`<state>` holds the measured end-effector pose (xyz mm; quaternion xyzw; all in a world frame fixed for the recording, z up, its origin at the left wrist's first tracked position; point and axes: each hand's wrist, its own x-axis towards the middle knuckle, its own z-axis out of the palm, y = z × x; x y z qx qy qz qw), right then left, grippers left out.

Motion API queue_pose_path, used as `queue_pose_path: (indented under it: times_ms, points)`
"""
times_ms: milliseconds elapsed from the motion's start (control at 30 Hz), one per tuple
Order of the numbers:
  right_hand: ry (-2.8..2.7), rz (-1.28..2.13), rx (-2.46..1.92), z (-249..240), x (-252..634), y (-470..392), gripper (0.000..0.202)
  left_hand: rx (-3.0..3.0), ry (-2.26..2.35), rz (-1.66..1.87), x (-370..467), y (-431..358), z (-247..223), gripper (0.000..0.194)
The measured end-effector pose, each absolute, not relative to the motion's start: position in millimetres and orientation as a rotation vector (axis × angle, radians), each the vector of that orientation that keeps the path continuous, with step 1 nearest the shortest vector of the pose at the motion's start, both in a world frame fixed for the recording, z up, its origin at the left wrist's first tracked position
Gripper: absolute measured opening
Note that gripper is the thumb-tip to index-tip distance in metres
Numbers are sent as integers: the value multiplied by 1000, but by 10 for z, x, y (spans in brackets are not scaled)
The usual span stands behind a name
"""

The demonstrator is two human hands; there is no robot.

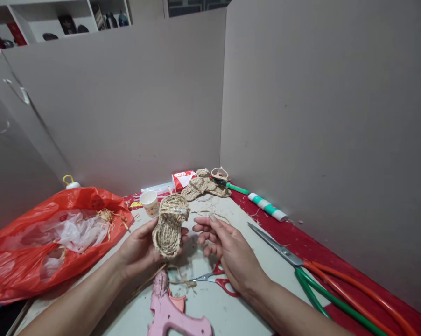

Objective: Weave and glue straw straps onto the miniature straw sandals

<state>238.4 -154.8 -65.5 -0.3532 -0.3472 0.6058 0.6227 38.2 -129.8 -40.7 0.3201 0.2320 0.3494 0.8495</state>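
A small woven straw slipper [168,231] is held up over the board, sole end toward me, by my left hand [137,249], whose fingers wrap behind it. A shiny clear patch shows on the slipper's strap near its right edge. Just right of the slipper, and apart from it, my right hand [229,252] hovers with loosely bent, parted fingers and nothing visible in them. Below the hands lie a pink glue gun [173,315] and small scissors with red handles [222,281], partly covered by my right hand. A straw strand [145,282] trails near the gun's nozzle.
A red plastic bag [101,200] with straw scraps stands left. Behind are a paper cup [149,204], a red box [183,180] and more straw slippers [195,187]. Large shears [296,260] and a green-white striped roll [266,206] lie right. Grey panels [154,107] enclose the back.
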Motion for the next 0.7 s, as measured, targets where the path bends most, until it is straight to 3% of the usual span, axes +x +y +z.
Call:
queue_pose_path:
  times_ms: [267, 433, 700]
  points:
    - [-845, 1423, -822, -689, 2391, -1542, 42, 695, 574, 877, 350, -1191, -452, 51]
    - [-898, 1472, -910, -700, 2355, -1554, 36, 747, 602, 915, 366, -1198, -454, 43]
    - [-934, 1794, -787, -656, 2277, -1667, 32, 882, 497, 861, 450, -1360, -440, 43]
